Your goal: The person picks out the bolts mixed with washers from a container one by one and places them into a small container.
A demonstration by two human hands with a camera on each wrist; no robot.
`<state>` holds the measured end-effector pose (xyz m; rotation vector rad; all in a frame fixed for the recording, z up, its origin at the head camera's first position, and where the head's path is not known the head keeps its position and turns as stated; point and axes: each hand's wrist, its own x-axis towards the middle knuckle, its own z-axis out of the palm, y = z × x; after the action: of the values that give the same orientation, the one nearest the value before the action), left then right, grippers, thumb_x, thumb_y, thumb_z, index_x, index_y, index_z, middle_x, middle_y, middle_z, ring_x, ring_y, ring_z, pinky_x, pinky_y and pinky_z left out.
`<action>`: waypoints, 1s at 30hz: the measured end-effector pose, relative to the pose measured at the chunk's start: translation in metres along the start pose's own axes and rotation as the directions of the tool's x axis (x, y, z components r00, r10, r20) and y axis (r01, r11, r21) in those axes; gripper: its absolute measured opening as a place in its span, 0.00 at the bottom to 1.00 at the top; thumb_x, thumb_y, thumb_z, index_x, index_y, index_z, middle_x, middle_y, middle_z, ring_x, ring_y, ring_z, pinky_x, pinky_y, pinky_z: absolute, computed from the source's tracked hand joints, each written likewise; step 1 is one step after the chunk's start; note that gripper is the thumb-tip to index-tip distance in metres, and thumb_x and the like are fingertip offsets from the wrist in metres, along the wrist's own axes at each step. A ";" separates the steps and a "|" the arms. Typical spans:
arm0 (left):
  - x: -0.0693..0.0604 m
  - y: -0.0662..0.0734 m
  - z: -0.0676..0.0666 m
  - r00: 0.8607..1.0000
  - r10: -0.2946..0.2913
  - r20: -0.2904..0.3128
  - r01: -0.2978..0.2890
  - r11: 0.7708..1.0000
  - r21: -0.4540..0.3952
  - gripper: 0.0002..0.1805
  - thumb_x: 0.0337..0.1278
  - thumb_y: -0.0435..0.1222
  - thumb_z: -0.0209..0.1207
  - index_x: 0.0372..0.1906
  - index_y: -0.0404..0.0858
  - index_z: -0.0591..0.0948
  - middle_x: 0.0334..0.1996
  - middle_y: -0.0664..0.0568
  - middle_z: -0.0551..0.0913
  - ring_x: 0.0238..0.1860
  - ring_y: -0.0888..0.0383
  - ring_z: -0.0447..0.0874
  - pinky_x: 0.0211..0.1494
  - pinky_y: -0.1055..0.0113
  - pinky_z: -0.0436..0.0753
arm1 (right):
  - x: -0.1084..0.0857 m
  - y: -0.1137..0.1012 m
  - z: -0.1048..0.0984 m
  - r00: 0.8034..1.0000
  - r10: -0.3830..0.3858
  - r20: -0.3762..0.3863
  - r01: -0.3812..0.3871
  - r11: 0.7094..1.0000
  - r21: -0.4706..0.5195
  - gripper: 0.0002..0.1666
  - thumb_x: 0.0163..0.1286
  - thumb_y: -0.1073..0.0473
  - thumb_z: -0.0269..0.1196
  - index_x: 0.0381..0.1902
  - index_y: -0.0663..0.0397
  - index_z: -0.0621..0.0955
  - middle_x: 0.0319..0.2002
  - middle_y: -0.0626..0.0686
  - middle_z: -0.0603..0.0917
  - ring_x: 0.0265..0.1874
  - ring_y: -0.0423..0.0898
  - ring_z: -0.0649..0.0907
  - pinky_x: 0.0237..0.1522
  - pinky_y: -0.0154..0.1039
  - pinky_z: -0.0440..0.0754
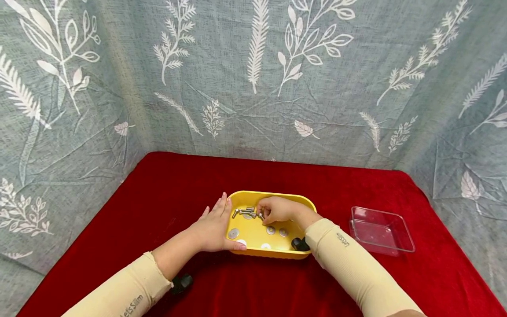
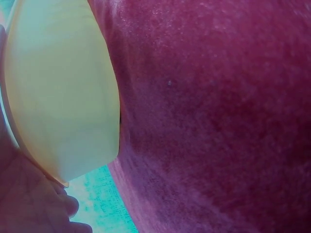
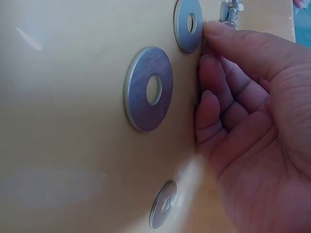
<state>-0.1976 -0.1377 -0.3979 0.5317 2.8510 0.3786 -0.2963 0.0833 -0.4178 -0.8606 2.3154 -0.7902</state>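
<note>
A yellow bin (image 1: 253, 252) stands on the red cloth. The left hand (image 1: 211, 229) holds its left end, thumb over the front rim and fingers along the outer side. In the left wrist view, part of that hand (image 2: 34, 199) shows beside the bin's wall (image 2: 63, 97). Inside the bin, the right hand (image 1: 279, 208) pinches a small metal bolt (image 1: 261, 216) between thumb and fingers. Several bolts (image 1: 246, 212) lie just left of it. Flat washers (image 1: 233, 233) are spread over the bin floor. The right wrist view shows the right hand (image 3: 262, 97) close to a washer (image 3: 149, 90).
Black objects (image 1: 299, 244) lie in the bin's front right corner, partly behind the right forearm. A clear plastic box (image 1: 382, 231) stands to the right. Another black object (image 1: 182, 283) is beside the left sleeve. A patterned curtain (image 1: 237, 110) hangs behind the table.
</note>
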 end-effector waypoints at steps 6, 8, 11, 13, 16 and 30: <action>-0.001 0.000 -0.001 1.000 0.000 -0.002 0.000 1.000 0.004 0.71 0.29 0.73 0.56 0.70 0.30 0.40 0.71 0.38 0.31 0.71 0.47 0.35 0.68 0.46 0.47 | 0.000 0.002 0.000 1.000 0.008 0.002 -0.008 1.000 0.009 0.11 0.56 0.69 0.65 0.36 0.56 0.77 0.21 0.47 0.75 0.19 0.39 0.73 0.23 0.30 0.71; -0.001 0.001 -0.001 1.000 0.000 0.000 0.000 1.000 0.006 0.71 0.29 0.73 0.56 0.70 0.30 0.40 0.71 0.38 0.31 0.71 0.47 0.35 0.68 0.46 0.47 | -0.001 0.002 -0.001 1.000 0.014 -0.003 -0.014 1.000 0.010 0.09 0.55 0.69 0.65 0.34 0.56 0.78 0.21 0.47 0.76 0.20 0.39 0.73 0.24 0.30 0.71; -0.001 0.001 -0.002 1.000 -0.002 0.006 0.002 1.000 0.005 0.71 0.29 0.74 0.56 0.70 0.30 0.40 0.70 0.39 0.30 0.71 0.47 0.35 0.68 0.46 0.47 | -0.001 0.001 -0.002 1.000 0.021 -0.014 -0.021 1.000 0.000 0.08 0.54 0.69 0.66 0.32 0.55 0.78 0.22 0.47 0.77 0.21 0.39 0.74 0.25 0.31 0.73; -0.001 0.002 -0.002 1.000 -0.001 0.005 0.001 1.000 0.004 0.72 0.29 0.74 0.55 0.70 0.30 0.40 0.70 0.39 0.30 0.71 0.47 0.35 0.68 0.46 0.47 | -0.002 0.000 -0.003 0.999 0.026 -0.020 -0.026 1.000 -0.007 0.08 0.54 0.68 0.66 0.31 0.55 0.78 0.22 0.47 0.77 0.21 0.39 0.75 0.26 0.31 0.73; -0.001 0.002 -0.003 1.000 -0.004 0.005 0.004 1.000 0.002 0.71 0.29 0.74 0.56 0.70 0.30 0.40 0.71 0.39 0.30 0.71 0.47 0.35 0.68 0.46 0.46 | -0.003 -0.001 -0.004 1.000 0.024 -0.017 -0.025 0.999 -0.027 0.07 0.54 0.66 0.67 0.31 0.54 0.79 0.23 0.47 0.78 0.22 0.40 0.75 0.26 0.32 0.74; -0.001 0.002 -0.003 1.000 -0.005 0.002 0.005 1.000 0.009 0.72 0.29 0.74 0.55 0.70 0.30 0.40 0.71 0.38 0.32 0.71 0.47 0.35 0.68 0.45 0.46 | -0.008 -0.007 -0.018 0.999 -0.035 -0.031 0.035 0.999 -0.008 0.07 0.55 0.61 0.68 0.32 0.55 0.81 0.25 0.45 0.81 0.23 0.38 0.75 0.28 0.30 0.73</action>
<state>-0.1965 -0.1366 -0.3944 0.5270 2.8533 0.3639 -0.3001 0.0900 -0.3985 -0.9001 2.3378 -0.8159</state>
